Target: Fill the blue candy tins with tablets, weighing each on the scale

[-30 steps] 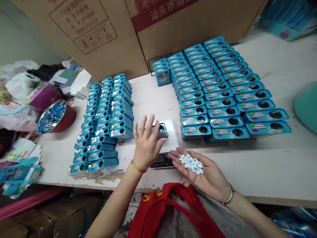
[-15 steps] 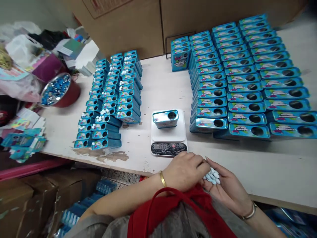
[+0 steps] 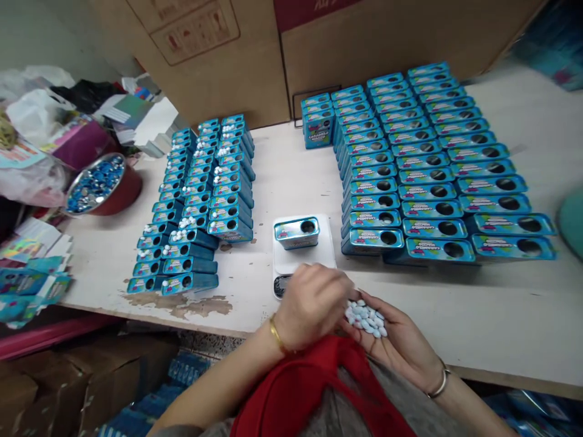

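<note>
Since the frame half a second earlier, the left hand (image 3: 312, 306) has shifted off the pale blue-white oval pieces (image 3: 365, 318) in the right palm and toward the white, flat-topped digital scale with a black front panel (image 3: 327, 252), covering most of that panel. Its fingers are curled and blurred; whether the left grip encloses anything cannot be told. On the wrist is a gold-coloured bracelet (image 3: 276, 335).

Right hand (image 3: 401, 346): palm up, grip released and slightly cupped, supporting the loose oval pieces. A silver-coloured bangle (image 3: 439, 382) encircles its wrist.

One blue rectangular tin with a round opening in its top (image 3: 294, 233) stands upright on the scale's platform, beyond the left hand and untouched. Its opening is toward the right end.

To the right of the scale, a large block of matching blue tins (image 3: 432, 176) stands in rows on the pale, worn surface (image 3: 291, 170). To the left, a narrower group of blue tins (image 3: 230, 203) stands in three columns, with small whitish pieces (image 3: 186, 235) lying on many tops. Farther left sits a reddish bowl (image 3: 132, 193) of shiny blue and silver items. Large brown cardboard boxes (image 3: 209, 85) back the surface.
</note>
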{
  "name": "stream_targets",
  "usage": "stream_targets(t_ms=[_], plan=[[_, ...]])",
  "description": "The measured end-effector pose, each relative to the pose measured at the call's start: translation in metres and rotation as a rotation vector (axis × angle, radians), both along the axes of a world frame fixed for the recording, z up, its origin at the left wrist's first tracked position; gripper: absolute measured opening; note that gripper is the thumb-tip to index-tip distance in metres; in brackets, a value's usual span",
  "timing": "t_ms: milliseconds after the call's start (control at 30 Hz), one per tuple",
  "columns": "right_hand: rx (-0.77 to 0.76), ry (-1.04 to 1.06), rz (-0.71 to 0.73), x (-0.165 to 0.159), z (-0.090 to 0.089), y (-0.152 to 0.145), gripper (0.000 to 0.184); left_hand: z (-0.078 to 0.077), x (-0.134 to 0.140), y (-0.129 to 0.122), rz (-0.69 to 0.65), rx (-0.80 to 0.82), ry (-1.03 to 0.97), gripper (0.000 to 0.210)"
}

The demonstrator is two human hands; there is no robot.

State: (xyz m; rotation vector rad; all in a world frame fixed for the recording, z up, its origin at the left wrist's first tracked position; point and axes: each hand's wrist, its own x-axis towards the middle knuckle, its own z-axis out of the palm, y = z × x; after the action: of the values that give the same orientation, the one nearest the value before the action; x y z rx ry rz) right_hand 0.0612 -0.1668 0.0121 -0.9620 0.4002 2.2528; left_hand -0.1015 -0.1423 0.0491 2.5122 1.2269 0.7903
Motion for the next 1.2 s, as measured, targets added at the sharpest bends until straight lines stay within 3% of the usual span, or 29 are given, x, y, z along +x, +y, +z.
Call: stream_targets(t_ms=[100, 167, 267, 400, 533, 667, 900, 1200], plan=[[0.095, 0.032, 0.044, -0.006, 0.005, 0.007, 0.025, 0.017, -0.020, 0.027, 0.250, 0.122, -0.048, 0.008], [0.127, 0.027, 0.054, -0.008, 0.007, 0.009, 0.027, 0.022, -0.031, 0.043, 0.307, 0.111, 0.026, 0.009], [0.137, 0.019, 0.052, -0.006, 0.006, 0.009, 0.029, 0.019, -0.046, 0.056, 0.279, 0.051, 0.100, 0.018], [0.108, -0.016, 0.024, 0.002, 0.004, 0.008, 0.029, 0.007, -0.061, 0.062, 0.264, -0.024, 0.137, 0.047], [0.085, -0.033, 0.011, 0.006, 0.004, 0.009, 0.028, -0.001, -0.068, 0.067, 0.174, -0.138, 0.161, 0.037], [0.094, -0.035, 0.010, 0.006, 0.003, 0.009, 0.028, 0.002, -0.074, 0.068, 0.204, -0.083, 0.034, 0.059], [0.092, -0.062, 0.012, 0.008, 0.002, 0.009, 0.029, 0.011, -0.097, 0.062, 0.366, 0.001, -0.223, 0.025], [0.098, -0.067, 0.033, 0.006, 0.002, 0.008, 0.029, 0.003, -0.103, 0.056, 0.411, 0.009, -0.226, 0.019]])
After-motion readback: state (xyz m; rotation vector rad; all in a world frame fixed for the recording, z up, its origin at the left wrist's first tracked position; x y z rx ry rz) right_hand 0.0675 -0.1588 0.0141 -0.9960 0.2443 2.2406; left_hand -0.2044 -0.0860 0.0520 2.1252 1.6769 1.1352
